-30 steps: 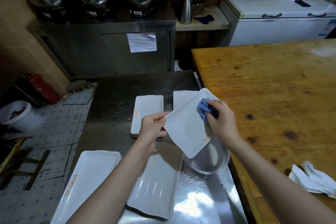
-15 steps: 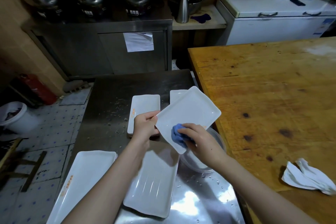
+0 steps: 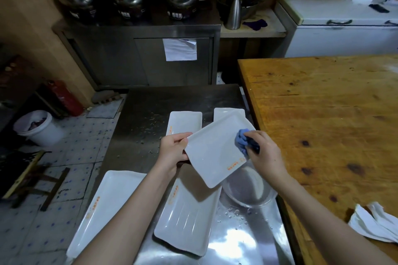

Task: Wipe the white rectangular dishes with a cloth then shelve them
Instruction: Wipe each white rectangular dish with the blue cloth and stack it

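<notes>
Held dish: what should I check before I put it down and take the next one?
1. Left hand grips the dish by its left corner: ok.
2. Right hand holds the blue cloth against the dish's right edge: ok.
3. Dish wiped dry all over: cannot tell.
4. Steel counter dry by the glass bowl: not ok, droplets lie there.
5. Shelf for the dish: cannot tell, none recognisable in view.
</notes>
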Demonstrator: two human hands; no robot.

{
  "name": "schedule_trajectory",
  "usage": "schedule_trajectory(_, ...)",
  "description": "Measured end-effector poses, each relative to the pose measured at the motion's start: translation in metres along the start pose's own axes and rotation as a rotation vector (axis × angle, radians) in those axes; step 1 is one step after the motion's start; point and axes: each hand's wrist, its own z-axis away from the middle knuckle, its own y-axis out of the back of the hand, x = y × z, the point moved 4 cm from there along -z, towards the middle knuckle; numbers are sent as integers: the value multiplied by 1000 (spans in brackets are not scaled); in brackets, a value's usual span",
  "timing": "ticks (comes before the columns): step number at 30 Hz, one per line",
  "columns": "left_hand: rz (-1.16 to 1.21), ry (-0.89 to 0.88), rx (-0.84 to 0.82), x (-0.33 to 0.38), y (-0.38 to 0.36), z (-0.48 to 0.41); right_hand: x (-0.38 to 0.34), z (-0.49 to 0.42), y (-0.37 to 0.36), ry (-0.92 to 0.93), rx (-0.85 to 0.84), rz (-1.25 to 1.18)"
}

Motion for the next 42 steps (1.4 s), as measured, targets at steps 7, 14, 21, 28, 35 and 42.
schedule_trajectory(7,116,91,114,-13,9,-4,-58,29,-53,143,-173,-154)
schedule_trajectory(14,237,131,219,-23,19,-10,-76,35,-71,145,-179,-202)
schedule_trajectory(21,304,183,303,-35,24,-25,-68,36,-74,128,-232,-216)
schedule_trajectory(28,344,199,410,-45,38,-45,-46,26,-66,-2,-219,-303)
schedule_trajectory(35,335,245,530,-61,51,-69,-2,17,-48,-226,-54,-388)
schedule_trajectory(42,323,277,574,-76,50,-84,38,22,-30,-395,1,-341)
